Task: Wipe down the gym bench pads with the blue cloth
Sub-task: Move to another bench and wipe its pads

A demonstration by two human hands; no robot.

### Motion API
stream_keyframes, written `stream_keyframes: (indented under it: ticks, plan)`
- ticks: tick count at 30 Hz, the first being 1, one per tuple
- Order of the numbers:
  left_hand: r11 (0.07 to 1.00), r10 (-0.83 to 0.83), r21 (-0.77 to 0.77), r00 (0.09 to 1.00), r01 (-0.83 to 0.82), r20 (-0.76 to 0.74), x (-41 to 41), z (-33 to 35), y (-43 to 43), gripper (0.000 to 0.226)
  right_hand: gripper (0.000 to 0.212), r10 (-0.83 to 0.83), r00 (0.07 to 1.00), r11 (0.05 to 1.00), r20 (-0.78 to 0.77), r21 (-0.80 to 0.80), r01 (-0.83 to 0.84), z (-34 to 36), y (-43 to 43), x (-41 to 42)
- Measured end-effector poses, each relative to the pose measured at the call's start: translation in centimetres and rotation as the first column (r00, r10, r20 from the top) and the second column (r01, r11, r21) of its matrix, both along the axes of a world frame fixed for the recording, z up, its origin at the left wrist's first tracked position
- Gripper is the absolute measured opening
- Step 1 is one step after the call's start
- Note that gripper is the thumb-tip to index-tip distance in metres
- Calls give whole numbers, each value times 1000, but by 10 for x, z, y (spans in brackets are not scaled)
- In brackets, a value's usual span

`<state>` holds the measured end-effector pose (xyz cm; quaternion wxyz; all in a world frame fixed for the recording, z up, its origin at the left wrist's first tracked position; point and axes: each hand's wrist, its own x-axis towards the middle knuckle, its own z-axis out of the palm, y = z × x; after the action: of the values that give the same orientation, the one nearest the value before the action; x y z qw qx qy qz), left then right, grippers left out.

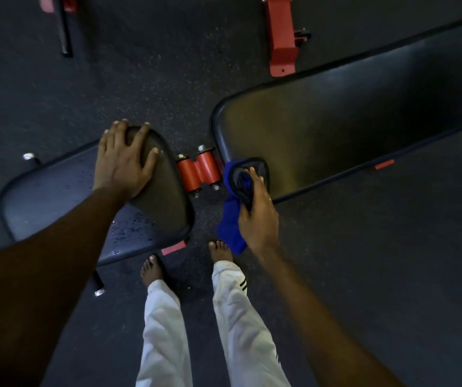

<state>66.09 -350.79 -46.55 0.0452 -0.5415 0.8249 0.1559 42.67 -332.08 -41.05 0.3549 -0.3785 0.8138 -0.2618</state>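
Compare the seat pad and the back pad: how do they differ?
The seat pad is short and tapered; the back pad is much longer. The seat pad shows droplets; the back pad shows none. The left hand lies flat on the seat pad; the right hand holds the cloth at the back pad's corner. Both are dark with rounded corners.

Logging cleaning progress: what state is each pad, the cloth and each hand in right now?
seat pad: droplets on its near part.
back pad: no droplets visible; cloth at its near corner.
blue cloth: bunched, tail hanging down.
left hand: flat on seat pad.
right hand: grips blue cloth.
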Motion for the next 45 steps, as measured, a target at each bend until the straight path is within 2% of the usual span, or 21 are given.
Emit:
stream_keyframes:
  ticks: [3, 6, 8, 11, 14, 18, 21, 23, 25, 29, 33, 38, 42, 45]
  plan:
    - [998, 60, 11, 998, -60, 16, 32, 4, 7, 69, 65, 66, 998, 997, 17, -47, -65, 0, -33, 24]
    - [995, 103, 11, 993, -104, 51, 68, 9, 14, 68, 63, 143, 990, 989, 1, -20, -143, -5, -68, 55]
    - [994, 109, 18, 991, -110, 77, 95, 11, 16, 65, 63, 250, 968, 968, -16, -37, -250, -10, -83, 85]
    - [993, 117, 11, 989, -119, 93, 125, 13, 15, 63, 72, 442, 883, 887, -157, -67, -456, -18, -83, 133]
    - [998, 50, 30, 998, -52, 47, 142, 18, 7, 61, 84, 511, 793, 841, -331, 6, -540, -28, -81, 155]
    - [999, 16, 49, 1000, -15, -8, 153, 14, -1, 57, 76, 423, 807, 882, -412, -16, -470, -45, -120, 154]
    - [997, 56, -57, 998, -55, 15, 153, 3, 11, 57, 71, 310, 874, 936, -374, -40, -349, -43, -145, 155]
    - [996, 60, -68, 998, -59, 12, 155, -2, 11, 57, 68, 228, 913, 967, -339, -26, -252, -41, -143, 162]
    - [997, 48, -52, 999, -48, -7, 156, -1, 9, 58, 69, 192, 914, 979, -358, 12, -201, -37, -123, 171]
    - [998, 47, -39, 998, -49, -47, 158, 1, 8, 60, 74, 231, 888, 972, -398, 56, -228, -36, -98, 181]
    - [998, 52, -33, 998, -53, -36, 159, -2, 6, 60, 71, 189, 884, 981, -429, 52, -185, -39, -141, 181]
    - [998, 54, -30, 998, -55, -31, 158, -4, 7, 60, 65, 234, 854, 972, -464, 98, -213, -44, -178, 175]
    - [998, 66, -17, 997, -67, -28, 159, -3, 6, 60, 70, 334, 833, 942, -442, 130, -308, -41, -135, 179]
    - [998, 69, -9, 997, -69, -33, 158, -1, 6, 59, 71, 247, 897, 966, -367, 161, -201, -40, -88, 170]
